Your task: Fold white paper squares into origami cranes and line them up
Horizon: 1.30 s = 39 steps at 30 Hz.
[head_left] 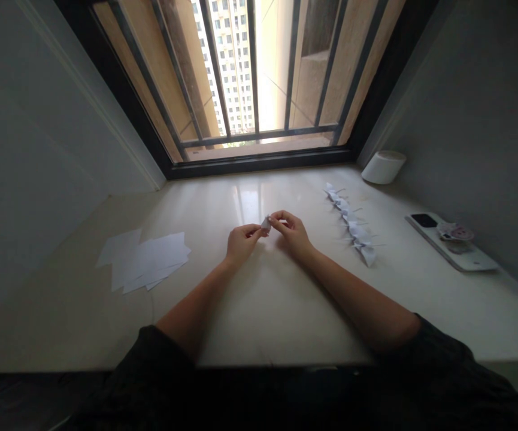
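A small folded piece of white paper [266, 224] is pinched between both my hands above the pale stone sill [259, 299]. My left hand [242, 242] grips its left side with fingers closed. On its right side, my right hand [291, 233] pinches it with thumb and fingertips. Both forearms reach out from dark sleeves at the bottom of the view.
A loose stack of white paper sheets [144, 258] lies at the left. A row of several finished folded paper figures [352, 224] runs along the right. Further right lie a phone [451, 241] and a white round container [383, 166]. A barred window [250, 78] is ahead.
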{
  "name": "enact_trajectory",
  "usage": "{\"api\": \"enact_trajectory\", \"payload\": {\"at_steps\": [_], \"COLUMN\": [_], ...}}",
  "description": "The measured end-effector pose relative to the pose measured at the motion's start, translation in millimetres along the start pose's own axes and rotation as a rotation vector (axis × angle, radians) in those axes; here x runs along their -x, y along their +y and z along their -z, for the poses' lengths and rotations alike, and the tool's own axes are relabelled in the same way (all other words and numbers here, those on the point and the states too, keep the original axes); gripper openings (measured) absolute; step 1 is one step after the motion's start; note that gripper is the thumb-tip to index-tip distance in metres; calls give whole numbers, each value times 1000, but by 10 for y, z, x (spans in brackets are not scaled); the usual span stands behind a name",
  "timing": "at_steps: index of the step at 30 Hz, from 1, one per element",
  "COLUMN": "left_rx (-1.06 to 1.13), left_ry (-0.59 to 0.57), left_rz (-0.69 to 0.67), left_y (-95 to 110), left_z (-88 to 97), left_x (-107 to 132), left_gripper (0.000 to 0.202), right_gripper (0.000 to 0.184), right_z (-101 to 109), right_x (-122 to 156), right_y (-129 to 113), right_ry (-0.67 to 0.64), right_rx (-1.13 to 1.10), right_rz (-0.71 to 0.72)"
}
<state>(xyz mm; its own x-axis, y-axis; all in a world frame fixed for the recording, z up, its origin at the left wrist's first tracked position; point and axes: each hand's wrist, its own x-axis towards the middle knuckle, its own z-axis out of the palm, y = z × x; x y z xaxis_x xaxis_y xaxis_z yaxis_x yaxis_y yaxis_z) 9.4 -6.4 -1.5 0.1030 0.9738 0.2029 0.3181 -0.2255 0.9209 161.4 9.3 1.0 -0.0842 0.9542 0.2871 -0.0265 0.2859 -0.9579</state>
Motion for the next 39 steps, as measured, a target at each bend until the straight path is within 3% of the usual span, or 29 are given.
{"api": "enact_trajectory", "payload": {"at_steps": [9,18,26,39], "left_rx": [142,101,170,209], "left_ry": [67,86,69,88], "left_rz": [55,44,37,71], "left_y": [-5,28,10,18], "left_z": [3,-5,3,13], "left_x": [-27,8,-9,-22], "left_gripper": [34,34,31,29], "right_gripper": [30,30,32,27], "right_z": [-8,-16,-13,10], "right_x": [-16,16,1,-10], "right_y": [72,-8,62,68], "right_ry": [29,-2,18,-35], "right_rx": [10,87,-8,180], "right_rz": [-14,37,-79,28]}}
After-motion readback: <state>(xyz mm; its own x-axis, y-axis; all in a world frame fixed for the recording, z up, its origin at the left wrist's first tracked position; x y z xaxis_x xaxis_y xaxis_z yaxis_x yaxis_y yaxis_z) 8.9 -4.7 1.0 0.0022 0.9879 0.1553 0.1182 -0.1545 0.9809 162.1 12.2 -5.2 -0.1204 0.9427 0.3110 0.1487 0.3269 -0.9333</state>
